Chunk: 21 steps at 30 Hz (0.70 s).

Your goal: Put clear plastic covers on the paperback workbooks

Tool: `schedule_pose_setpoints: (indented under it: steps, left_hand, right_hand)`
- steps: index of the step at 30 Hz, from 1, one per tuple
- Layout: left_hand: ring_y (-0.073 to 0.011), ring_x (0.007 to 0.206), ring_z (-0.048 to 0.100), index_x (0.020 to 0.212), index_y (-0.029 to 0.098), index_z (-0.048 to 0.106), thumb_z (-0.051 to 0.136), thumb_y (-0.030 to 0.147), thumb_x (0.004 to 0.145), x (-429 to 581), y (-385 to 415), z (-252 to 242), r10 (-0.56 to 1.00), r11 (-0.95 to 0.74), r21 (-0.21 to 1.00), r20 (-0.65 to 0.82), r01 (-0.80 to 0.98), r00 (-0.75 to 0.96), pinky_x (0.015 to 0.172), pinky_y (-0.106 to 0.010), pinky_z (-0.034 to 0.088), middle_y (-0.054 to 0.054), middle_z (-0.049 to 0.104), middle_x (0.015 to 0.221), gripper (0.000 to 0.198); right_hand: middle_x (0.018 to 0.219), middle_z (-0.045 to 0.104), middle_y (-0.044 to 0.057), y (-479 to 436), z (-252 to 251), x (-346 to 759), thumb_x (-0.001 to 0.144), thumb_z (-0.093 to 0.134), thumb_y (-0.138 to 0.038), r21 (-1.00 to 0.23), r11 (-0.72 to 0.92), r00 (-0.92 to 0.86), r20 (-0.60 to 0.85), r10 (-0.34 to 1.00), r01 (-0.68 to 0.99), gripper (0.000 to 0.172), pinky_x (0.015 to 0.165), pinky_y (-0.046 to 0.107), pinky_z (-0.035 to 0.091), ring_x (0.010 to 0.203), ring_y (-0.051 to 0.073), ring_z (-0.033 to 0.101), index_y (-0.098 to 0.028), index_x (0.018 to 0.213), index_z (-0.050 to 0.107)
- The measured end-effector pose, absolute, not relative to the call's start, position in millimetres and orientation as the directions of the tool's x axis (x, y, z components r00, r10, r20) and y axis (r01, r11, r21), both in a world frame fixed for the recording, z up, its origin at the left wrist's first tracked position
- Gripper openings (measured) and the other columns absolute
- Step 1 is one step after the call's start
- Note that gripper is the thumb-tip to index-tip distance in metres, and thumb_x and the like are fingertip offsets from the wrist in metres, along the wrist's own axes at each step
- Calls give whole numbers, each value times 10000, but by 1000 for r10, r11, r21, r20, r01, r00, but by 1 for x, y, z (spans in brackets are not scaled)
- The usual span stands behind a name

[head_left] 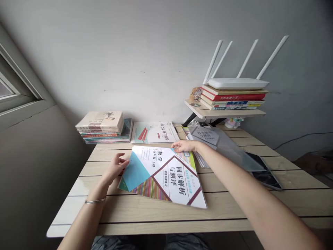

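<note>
We judge the workbook (166, 177), lying between the worktop (221, 211)'s front and back edges, light, bendy and slick, best held by its edges, our right hand (187, 145) pinching the far one, our left hand (117, 167) loosely parted at the left.

The bare, slim left forearm (87, 217) is angled forward and slightly inward, with the wrist kept nearly straight. The bare left hand (117, 168) is turned palm-inward — its fingers loosely bent, a gap left between index finger and thumb. The bare, long right forearm (241, 184) is stretched diagonally leftward from the lower right. The bare right hand (185, 146) is held farther forward — knuckles uppermost, fingers bent and pointed left. The two hands are set well apart.
</note>
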<state>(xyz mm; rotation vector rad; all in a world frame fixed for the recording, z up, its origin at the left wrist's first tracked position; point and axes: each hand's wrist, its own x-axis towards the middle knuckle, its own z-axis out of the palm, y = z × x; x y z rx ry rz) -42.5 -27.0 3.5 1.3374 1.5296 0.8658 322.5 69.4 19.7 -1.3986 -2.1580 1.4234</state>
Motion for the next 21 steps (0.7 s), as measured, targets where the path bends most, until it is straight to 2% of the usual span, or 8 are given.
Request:
schedule_pose_setpoints:
  steps: [3, 6, 9, 12, 15, 17, 19, 21]
  left_hand:
    - [-187, 718, 611, 1171, 185, 439, 627, 376, 721, -41, -26, -3, 996, 85, 812, -74, 577, -43, 617, -302, 484, -24, 574, 822, 524]
    - [-263, 823, 612, 1113, 148, 500, 627, 232, 707, -30, -24, 4, 998, -13, 505, 65, 863, -23, 680, -371, 472, -102, 582, 913, 433]
    - [-313, 993, 561, 1071, 160, 544, 594, 182, 748, -5, -12, 22, 939, -240, 230, 302, 943, 165, 779, -426, 438, -175, 535, 1143, 328]
    - [-276, 1027, 545, 997, 198, 583, 564, 201, 791, 24, 13, 35, 883, -459, 329, 272, 825, 383, 853, -403, 407, -124, 577, 1119, 206]
    - [-218, 727, 585, 708, 190, 593, 596, 206, 747, 41, 40, 35, 883, -445, 497, 102, 745, 459, 696, -318, 434, -51, 605, 713, 42]
    - [-177, 585, 534, 581, 193, 543, 613, 219, 722, 41, 53, 31, 885, -418, 550, 68, 723, 461, 599, -279, 410, -9, 531, 560, 160]
    - [-148, 544, 499, 568, 194, 531, 619, 239, 717, 34, 60, 27, 891, -386, 618, 59, 685, 449, 545, -253, 381, 8, 515, 547, 179]
    - [-126, 517, 477, 607, 193, 532, 592, 285, 750, 21, 60, 25, 901, -352, 677, 58, 646, 430, 499, -232, 357, 18, 507, 559, 180]
  right_hand:
    - [701, 677, -2, 90, 14, 307, 648, 702, -339, -708, 196, -503, -254, 826, 679, 247, 632, 264, 477, 640, 146, 608, -185, 841, 694]
    - [756, 687, 8, 94, 9, 295, 675, 680, -292, -648, 264, -476, -173, 862, 714, 232, 695, 286, 465, 708, 166, 610, -201, 888, 706]
    - [888, 699, 21, 82, 10, 287, 726, 639, -268, -606, 312, -462, -104, 881, 732, 235, 767, 308, 449, 815, 186, 614, -225, 948, 701]
    - [913, 700, 7, 66, 20, 278, 775, 596, -263, -566, 355, -464, -56, 884, 744, 218, 783, 312, 440, 842, 185, 612, -262, 970, 693]
    - [881, 694, 4, 52, 32, 272, 793, 593, -278, -450, 442, -443, 110, 890, 776, 164, 853, 359, 412, 904, 200, 592, -282, 919, 698]
    - [970, 673, 34, 44, 33, 277, 801, 590, -294, -401, 438, -332, 307, 892, 805, 166, 922, 419, 369, 1021, 231, 543, -269, 930, 692]
    - [1108, 618, 84, 35, 27, 290, 814, 567, -338, -475, 358, -97, 489, 867, 804, 253, 962, 455, 342, 1116, 259, 482, -234, 1026, 659]
    - [1208, 550, 136, 23, 13, 307, 814, 544, -421, -670, 248, 199, 516, 833, 699, 406, 976, 451, 351, 1158, 275, 456, -189, 1144, 590]
